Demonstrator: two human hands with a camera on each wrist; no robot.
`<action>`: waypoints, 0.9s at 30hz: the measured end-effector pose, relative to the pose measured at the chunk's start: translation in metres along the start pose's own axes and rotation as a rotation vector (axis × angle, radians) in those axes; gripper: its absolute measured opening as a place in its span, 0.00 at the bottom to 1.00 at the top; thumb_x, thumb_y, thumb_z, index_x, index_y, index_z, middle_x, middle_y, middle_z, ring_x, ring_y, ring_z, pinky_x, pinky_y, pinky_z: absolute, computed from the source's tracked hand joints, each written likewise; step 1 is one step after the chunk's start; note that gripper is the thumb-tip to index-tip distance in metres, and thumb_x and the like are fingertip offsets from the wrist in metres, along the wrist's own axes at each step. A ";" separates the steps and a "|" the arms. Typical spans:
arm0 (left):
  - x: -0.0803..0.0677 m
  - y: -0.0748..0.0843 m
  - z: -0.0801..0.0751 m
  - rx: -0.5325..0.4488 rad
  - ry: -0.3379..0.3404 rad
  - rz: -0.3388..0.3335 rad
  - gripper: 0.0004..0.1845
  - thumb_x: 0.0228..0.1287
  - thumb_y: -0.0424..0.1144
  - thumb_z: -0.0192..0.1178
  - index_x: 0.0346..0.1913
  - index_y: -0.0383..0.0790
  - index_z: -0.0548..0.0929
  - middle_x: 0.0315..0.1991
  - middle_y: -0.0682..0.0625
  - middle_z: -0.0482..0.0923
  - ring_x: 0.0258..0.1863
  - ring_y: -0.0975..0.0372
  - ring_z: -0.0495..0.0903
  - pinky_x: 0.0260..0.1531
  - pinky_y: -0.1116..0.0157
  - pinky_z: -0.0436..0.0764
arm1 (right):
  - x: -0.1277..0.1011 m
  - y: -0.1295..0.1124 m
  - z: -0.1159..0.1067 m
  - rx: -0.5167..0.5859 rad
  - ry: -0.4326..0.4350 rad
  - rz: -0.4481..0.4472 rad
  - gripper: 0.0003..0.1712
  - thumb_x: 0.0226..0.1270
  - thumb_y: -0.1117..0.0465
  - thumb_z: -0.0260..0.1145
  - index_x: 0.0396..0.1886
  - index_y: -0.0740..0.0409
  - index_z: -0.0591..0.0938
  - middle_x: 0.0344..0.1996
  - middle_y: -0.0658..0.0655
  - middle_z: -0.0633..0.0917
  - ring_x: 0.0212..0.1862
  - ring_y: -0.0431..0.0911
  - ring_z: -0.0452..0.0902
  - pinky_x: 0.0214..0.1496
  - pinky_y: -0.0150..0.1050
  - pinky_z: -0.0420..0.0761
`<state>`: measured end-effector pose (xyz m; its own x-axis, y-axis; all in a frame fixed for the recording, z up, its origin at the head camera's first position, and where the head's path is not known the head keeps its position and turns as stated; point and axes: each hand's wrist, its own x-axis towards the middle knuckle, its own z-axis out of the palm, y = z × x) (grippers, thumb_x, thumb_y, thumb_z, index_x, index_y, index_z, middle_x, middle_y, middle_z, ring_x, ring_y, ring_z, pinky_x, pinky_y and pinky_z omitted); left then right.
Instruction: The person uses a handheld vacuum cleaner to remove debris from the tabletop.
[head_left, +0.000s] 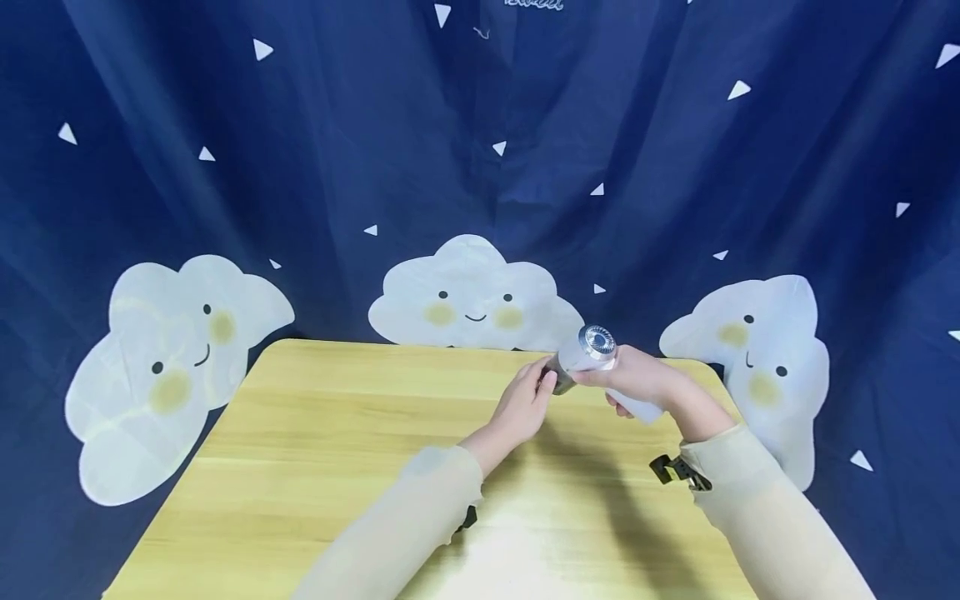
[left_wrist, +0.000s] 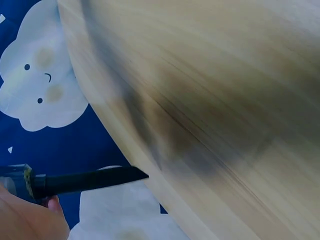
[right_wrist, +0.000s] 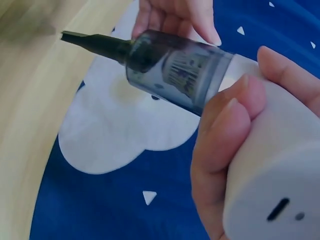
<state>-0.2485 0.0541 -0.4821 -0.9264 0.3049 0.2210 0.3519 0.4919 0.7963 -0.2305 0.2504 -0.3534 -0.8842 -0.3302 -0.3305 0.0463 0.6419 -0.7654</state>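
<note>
A white handheld vacuum cleaner (head_left: 578, 357) with a round silvery vent is held above the far right part of the table. My right hand (head_left: 643, 377) grips its white body, fingers wrapped round it in the right wrist view. At its front is a see-through dark dust cup (right_wrist: 172, 70) with a pleated filter inside. A narrow black nozzle (left_wrist: 95, 181) with a slanted tip sticks out from the cup. My left hand (head_left: 523, 402) holds the dust cup, its thumb on the near side; part of its grip is hidden behind the cup.
The light wooden table (head_left: 315, 450) lies below both hands, its far edge close to them. Behind it hangs a dark blue curtain (head_left: 450, 183) with white triangles and smiling clouds. A black strap (head_left: 678, 472) is at the right cuff.
</note>
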 end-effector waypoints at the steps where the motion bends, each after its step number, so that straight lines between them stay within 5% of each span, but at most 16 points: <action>1: -0.001 -0.001 -0.001 0.002 0.010 -0.001 0.33 0.80 0.59 0.34 0.77 0.43 0.62 0.70 0.43 0.67 0.67 0.51 0.71 0.67 0.53 0.69 | 0.002 0.001 0.002 0.020 0.005 -0.007 0.25 0.69 0.49 0.68 0.54 0.63 0.77 0.17 0.57 0.75 0.16 0.47 0.72 0.19 0.39 0.77; 14: -0.008 -0.017 -0.016 0.126 0.107 0.018 0.32 0.81 0.57 0.33 0.73 0.38 0.66 0.66 0.39 0.70 0.65 0.48 0.71 0.65 0.51 0.71 | 0.026 0.022 0.038 0.328 0.004 -0.028 0.25 0.69 0.48 0.67 0.49 0.64 0.72 0.17 0.57 0.75 0.16 0.47 0.73 0.19 0.37 0.77; 27: -0.015 -0.033 -0.027 0.268 0.181 0.032 0.31 0.81 0.56 0.36 0.69 0.36 0.70 0.60 0.40 0.75 0.61 0.48 0.73 0.66 0.50 0.67 | 0.049 0.040 0.065 0.551 -0.043 -0.015 0.20 0.71 0.47 0.64 0.34 0.60 0.73 0.16 0.54 0.77 0.15 0.43 0.74 0.19 0.37 0.78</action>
<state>-0.2499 0.0112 -0.4962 -0.9146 0.1856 0.3594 0.3818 0.6892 0.6158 -0.2417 0.2149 -0.4363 -0.8672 -0.3720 -0.3311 0.2808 0.1837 -0.9420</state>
